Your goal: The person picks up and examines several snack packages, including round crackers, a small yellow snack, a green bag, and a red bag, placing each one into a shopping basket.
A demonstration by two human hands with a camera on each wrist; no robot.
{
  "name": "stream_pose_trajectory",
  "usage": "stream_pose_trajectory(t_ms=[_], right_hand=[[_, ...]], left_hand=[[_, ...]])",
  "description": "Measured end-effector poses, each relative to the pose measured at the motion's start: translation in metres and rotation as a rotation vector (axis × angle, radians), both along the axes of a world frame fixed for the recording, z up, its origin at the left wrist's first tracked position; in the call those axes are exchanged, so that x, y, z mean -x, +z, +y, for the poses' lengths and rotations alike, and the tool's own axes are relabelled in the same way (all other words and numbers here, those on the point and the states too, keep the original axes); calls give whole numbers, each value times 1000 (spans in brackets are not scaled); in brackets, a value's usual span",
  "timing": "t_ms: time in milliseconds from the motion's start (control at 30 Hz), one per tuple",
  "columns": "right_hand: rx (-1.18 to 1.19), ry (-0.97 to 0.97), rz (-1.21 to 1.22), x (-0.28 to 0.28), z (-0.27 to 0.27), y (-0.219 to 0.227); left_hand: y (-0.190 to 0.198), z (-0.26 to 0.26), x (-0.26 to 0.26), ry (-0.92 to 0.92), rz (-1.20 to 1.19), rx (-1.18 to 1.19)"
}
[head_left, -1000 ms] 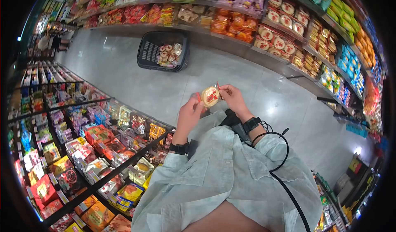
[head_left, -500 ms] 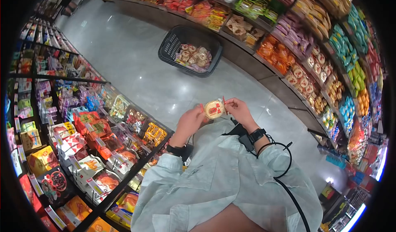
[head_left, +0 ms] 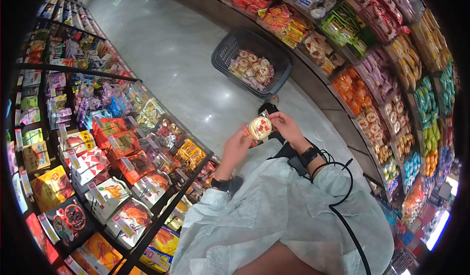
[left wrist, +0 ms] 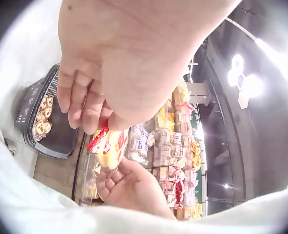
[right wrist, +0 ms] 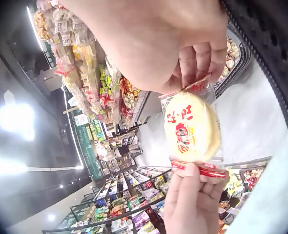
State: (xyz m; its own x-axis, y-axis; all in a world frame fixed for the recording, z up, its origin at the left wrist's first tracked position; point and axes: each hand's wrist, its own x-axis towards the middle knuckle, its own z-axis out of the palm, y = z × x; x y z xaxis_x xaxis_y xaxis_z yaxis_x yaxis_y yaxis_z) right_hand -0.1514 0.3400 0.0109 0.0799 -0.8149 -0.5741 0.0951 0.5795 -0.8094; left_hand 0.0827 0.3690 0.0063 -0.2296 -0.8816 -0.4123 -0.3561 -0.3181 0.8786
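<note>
A round, pale rice cracker in a clear wrapper with red print (head_left: 260, 127) is held up in front of the body. My left hand (head_left: 237, 147) pinches the wrapper's red end at one side. At the opposite end, my right hand (head_left: 288, 127) pinches the other red strip between thumb and fingers. The right wrist view shows the wrapped cracker (right wrist: 192, 127) face on, stretched between both hands, its wrapper looking whole. From the left wrist the packet (left wrist: 110, 148) appears nearly edge on. Beyond the hands, a dark basket (head_left: 223, 47) on the floor holds several similar wrapped crackers (head_left: 252, 69).
Shelves of bagged snacks (head_left: 372, 74) line the right side of the aisle. On the left runs a low display of boxed and bagged food (head_left: 107, 177) with a black rail (head_left: 161, 209). Grey floor (head_left: 181, 74) lies between. A black cable (head_left: 350, 196) loops by the right arm.
The head view has swung, so the basket and shelves appear farther right and the left display fills more of the frame. Both hands keep their grip on the cracker's wrapper, its face tilting slightly.
</note>
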Motion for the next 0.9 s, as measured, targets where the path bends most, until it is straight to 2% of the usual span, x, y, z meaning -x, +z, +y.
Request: stream_pose_trajectory(t_ms=[100,233,300,400,500,633,767,900], right_hand=[[44,53,-109,-6,-56,-4],[157,159,-60,-1,-135,12],[191,158,-61,5,-162,15],[193,133,-113,25,-196,8],[165,26,-148,47,-217,7],[181,-149,-107,68,-238,13],[130,-355,-100,83,-242,9],[104,-546,-7,73,-242,11]], left_hand=[[11,-25,4,43,-88,10],[25,-78,17,120,-108,28],[30,-104,30,189,-94,49],[15,-148,45,267,99,34],[18,-189,62,241,144,8],[21,-239,78,74,119,-9],[15,-285,89,-203,35,10],[27,-327,86,-466,-59,56]])
